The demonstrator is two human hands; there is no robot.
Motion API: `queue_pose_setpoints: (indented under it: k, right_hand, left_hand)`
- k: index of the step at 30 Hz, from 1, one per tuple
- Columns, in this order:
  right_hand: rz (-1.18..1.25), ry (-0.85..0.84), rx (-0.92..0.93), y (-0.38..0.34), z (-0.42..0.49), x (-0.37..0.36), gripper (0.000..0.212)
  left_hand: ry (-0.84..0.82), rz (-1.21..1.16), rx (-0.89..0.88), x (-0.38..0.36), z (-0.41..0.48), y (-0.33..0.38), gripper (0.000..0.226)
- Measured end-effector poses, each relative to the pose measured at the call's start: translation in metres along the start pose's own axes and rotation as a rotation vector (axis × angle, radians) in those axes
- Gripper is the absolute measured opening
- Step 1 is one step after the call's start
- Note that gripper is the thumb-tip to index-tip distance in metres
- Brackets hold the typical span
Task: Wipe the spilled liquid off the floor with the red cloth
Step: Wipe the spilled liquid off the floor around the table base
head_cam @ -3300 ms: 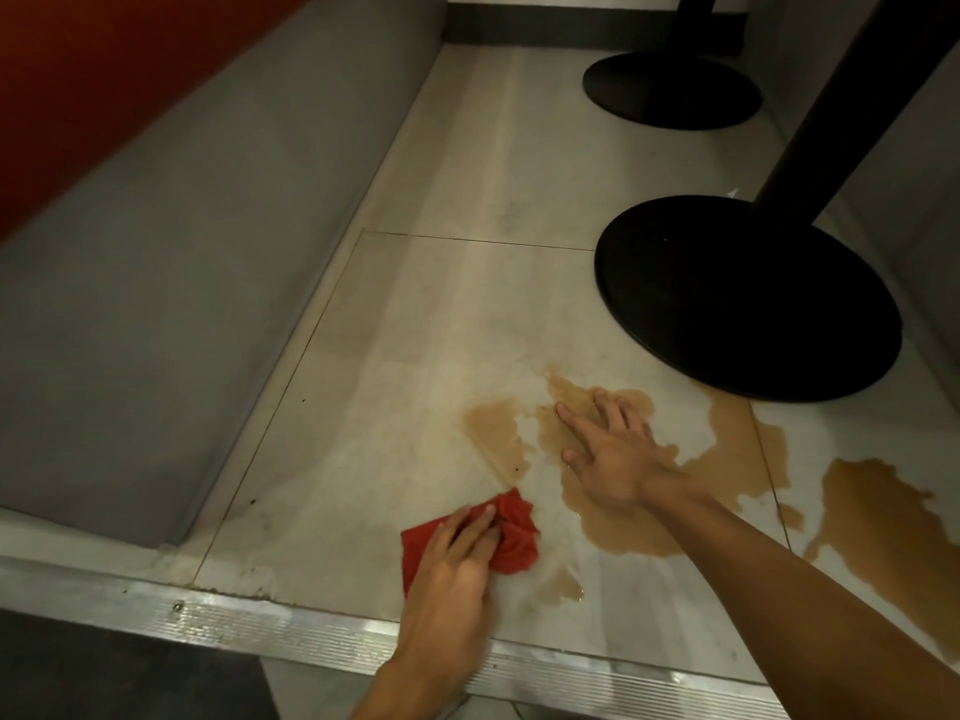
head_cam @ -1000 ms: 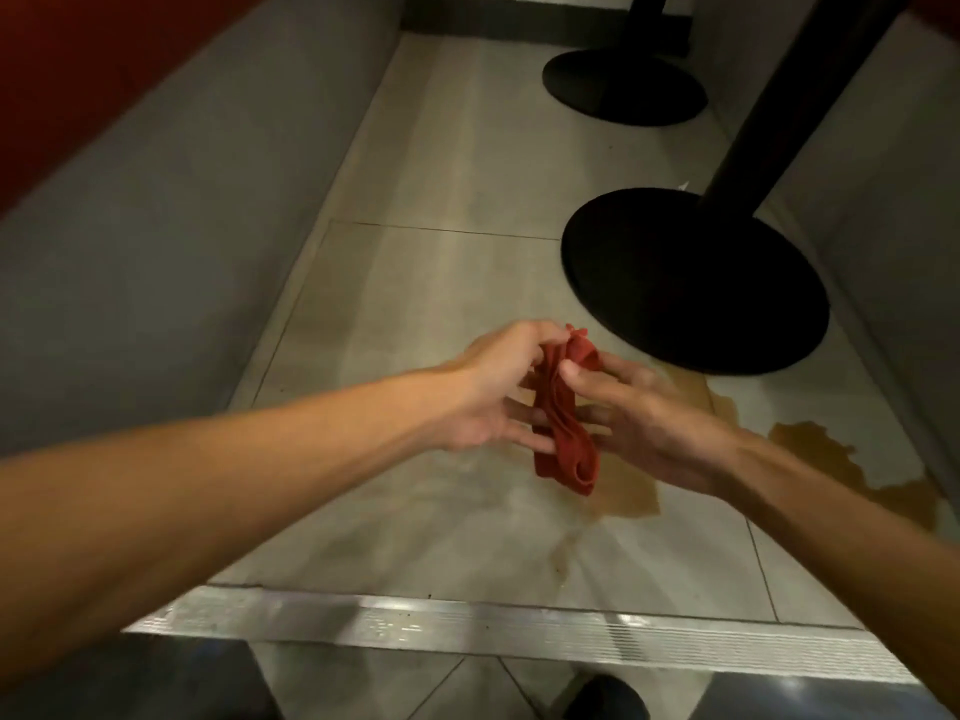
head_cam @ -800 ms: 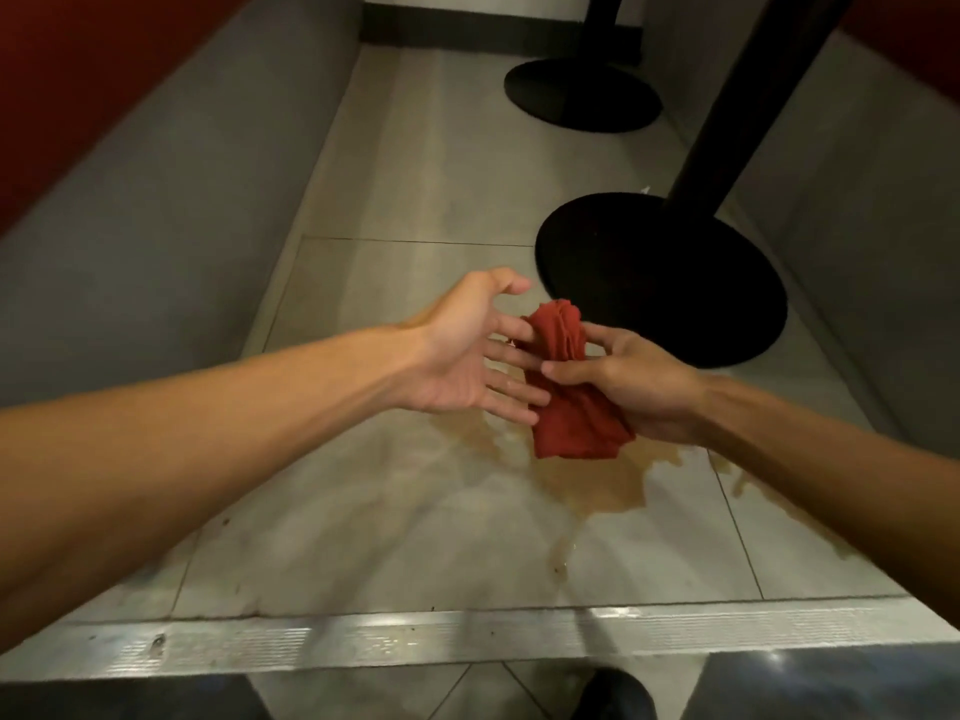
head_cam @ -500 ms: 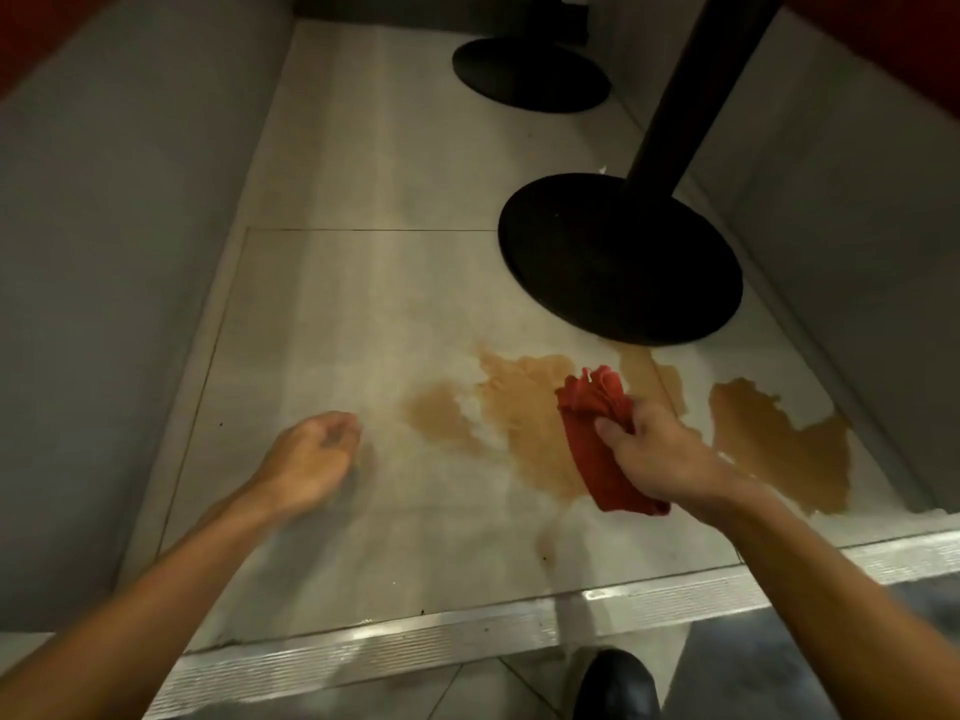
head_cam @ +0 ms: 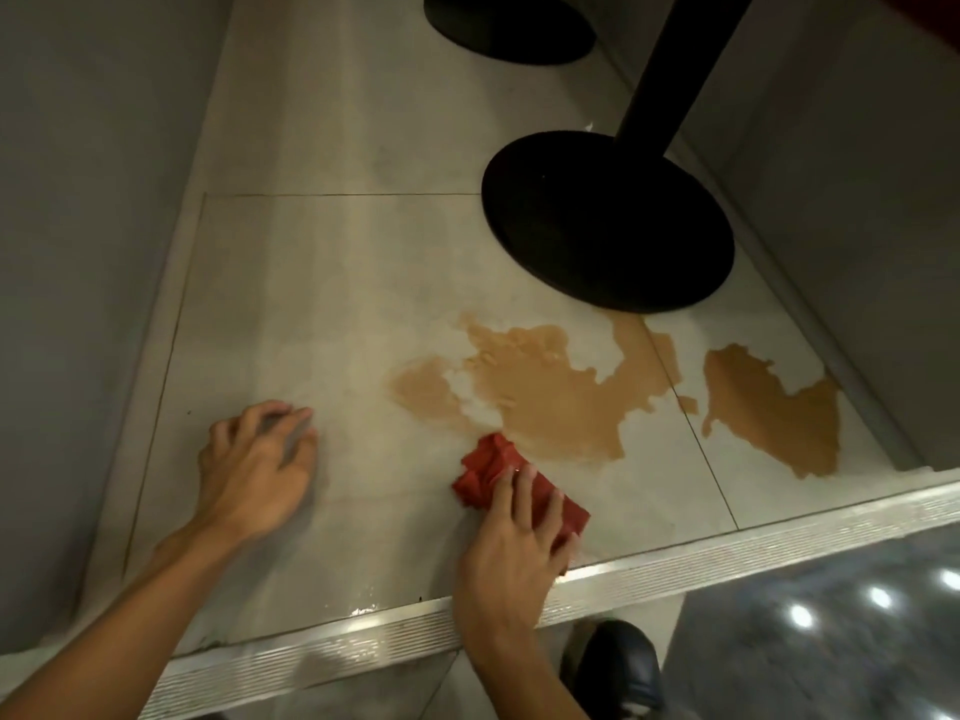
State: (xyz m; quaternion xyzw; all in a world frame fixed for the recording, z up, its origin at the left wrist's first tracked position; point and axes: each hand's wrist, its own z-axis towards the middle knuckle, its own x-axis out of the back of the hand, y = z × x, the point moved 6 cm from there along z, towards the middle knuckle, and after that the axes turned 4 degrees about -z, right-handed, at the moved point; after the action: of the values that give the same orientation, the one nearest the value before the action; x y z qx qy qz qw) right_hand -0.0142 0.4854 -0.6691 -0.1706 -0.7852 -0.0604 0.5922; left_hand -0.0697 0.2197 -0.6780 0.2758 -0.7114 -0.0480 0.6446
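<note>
Red cloth (head_cam: 493, 467) bunched on the floor (head_cam: 322, 314), touching the near edge of the brown spill (head_cam: 550, 402). Pressed down by the right hand (head_cam: 511, 543), fingers straight on top, not curled round it. Left hand (head_cam: 254, 470) apart to the left, fingertips on bare tile, fingers loosely bent, holding nothing. Second brown patch (head_cam: 769, 407) further right. Black table base (head_cam: 608, 220) beyond the spill. Metal strip (head_cam: 727, 556) along the near edge; dark shoe (head_cam: 618, 662) below.
</note>
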Motion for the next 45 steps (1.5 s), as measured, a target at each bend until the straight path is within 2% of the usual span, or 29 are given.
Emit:
queue_pose_setpoints:
  k: [4,8,13,17,21,25,27,32,36,40,42,45]
  right_hand:
    - [0.037,-0.030,0.213,-0.040,-0.012,-0.010,0.062]
    - [-0.019,0.001,0.302,-0.010,-0.001,-0.003,0.069]
    - [-0.002,0.069,0.085,0.049,0.011,0.011,0.059]
    - [0.020,0.062,0.029,0.020,-0.001,0.000,0.063]
    - [0.002,0.082,0.240,-0.053,-0.030,-0.007,0.063]
    - [-0.019,-0.052,0.493,-0.095,-0.054,-0.019,0.065]
    - [0.054,-0.176,0.499,-0.093,-0.049,-0.021,0.064]
    - [0.491,-0.222,0.552,-0.082,-0.014,0.052,0.038]
    - [0.627,-0.069,0.613,-0.099,0.048,0.108,0.037]
    - [0.524,0.058,0.682,-0.138,0.108,0.123,0.034]
    - [0.356,0.016,0.689,-0.154,0.133,0.105,0.033]
    - [0.075,-0.132,0.661,-0.165,0.150,0.057,0.045]
  left_hand:
    - [0.015,-0.006,-0.034,0.001,-0.004,0.001,0.057]
    - [-0.009,-0.004,-0.074,-0.003,-0.007,-0.005,0.056]
    - [-0.001,0.022,-0.110,-0.009,-0.012,-0.009,0.057]
    - [-0.010,-0.014,-0.086,-0.012,-0.013,-0.008,0.058]
    - [-0.036,-0.088,-0.117,-0.005,-0.009,-0.008,0.059]
    - [0.005,-0.088,-0.138,0.012,-0.015,-0.023,0.051]
    - [0.048,-0.063,-0.099,0.019,-0.021,-0.035,0.051]
    - [-0.033,0.042,-0.011,0.011,-0.023,-0.042,0.059]
    - [-0.069,0.065,0.002,0.000,-0.019,-0.037,0.049]
    - [-0.078,0.054,0.011,0.003,-0.018,-0.040,0.048]
    - [-0.079,0.060,0.014,0.004,-0.017,-0.039,0.046]
    - [-0.073,0.077,0.014,0.007,-0.016,-0.038,0.045]
